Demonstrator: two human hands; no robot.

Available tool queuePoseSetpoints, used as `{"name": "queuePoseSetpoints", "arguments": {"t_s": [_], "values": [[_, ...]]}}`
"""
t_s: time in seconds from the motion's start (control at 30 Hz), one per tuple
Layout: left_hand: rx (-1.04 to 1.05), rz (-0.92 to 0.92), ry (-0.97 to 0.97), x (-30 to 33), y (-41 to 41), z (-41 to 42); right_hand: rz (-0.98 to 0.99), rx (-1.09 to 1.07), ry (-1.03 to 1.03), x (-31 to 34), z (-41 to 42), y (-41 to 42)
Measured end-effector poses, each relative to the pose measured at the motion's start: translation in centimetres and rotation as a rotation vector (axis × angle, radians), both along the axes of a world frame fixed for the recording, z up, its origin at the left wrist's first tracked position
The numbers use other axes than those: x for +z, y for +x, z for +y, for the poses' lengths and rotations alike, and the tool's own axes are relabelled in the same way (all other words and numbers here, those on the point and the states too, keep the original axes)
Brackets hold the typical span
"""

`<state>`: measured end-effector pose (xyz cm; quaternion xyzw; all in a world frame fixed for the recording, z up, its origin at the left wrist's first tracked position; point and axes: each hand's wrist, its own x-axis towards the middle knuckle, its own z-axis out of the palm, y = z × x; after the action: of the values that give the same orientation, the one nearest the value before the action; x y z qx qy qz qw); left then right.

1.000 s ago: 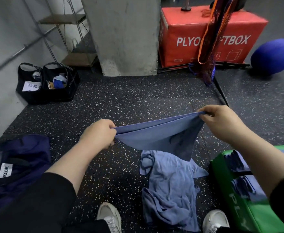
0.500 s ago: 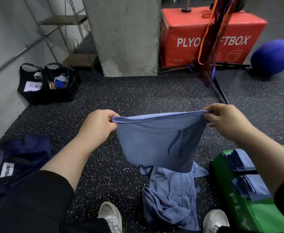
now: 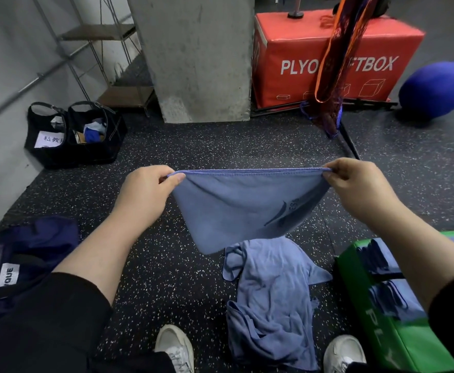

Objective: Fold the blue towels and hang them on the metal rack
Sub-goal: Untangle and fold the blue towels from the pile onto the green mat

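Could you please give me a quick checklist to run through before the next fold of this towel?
1. Left hand pinches its corner of the towel: ok.
2. Right hand pinches the other corner: ok.
3. Top edge stretched straight between the hands: ok.
4. Towel hangs off the floor: ok.
5. Lower edge level: not ok, it slants.
6. Metal rack within reach: cannot tell.

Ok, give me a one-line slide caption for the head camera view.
Left hand and right hand pinch a blue towel taut above crumpled towels on the gym floor.
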<state>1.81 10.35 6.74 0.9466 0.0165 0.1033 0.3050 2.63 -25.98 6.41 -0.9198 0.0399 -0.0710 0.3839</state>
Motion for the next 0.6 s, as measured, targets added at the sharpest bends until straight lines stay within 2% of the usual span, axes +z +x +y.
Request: {"name": "queuePoseSetpoints", "arguments": {"t_s": [0.17, 0.27, 0.33, 0.47, 0.53, 0.6], "values": [[-0.025, -0.029, -0.179, 0.1, 0.0, -0.4, 0.002, -0.024, -0.037, -0.3, -0.1, 0.2], [-0.06, -0.058, -0.472, 0.5, -0.1, -1.1, 0.028, -0.032, -0.072, -0.3, -0.1, 0.1], [-0.082, -0.068, -0.589, 0.8, -0.1, -1.6, 0.041, -0.035, -0.1, -0.4, -0.1, 0.1], [-0.135, -0.073, -0.653, 0.9, -0.1, -3.0, 0.148, -0.046, -0.161, -0.8, -0.1, 0.2], [-0.164, -0.052, -0.656, 0.9, -0.2, -3.9, 0.257, 0.026, -0.181, -0.9, 0.3, 0.1], [-0.221, -0.004, -0.617, 1.0, -0.3, -5.3, 0.233, 0.151, -0.231, -0.7, 1.2, -0.2]]}}
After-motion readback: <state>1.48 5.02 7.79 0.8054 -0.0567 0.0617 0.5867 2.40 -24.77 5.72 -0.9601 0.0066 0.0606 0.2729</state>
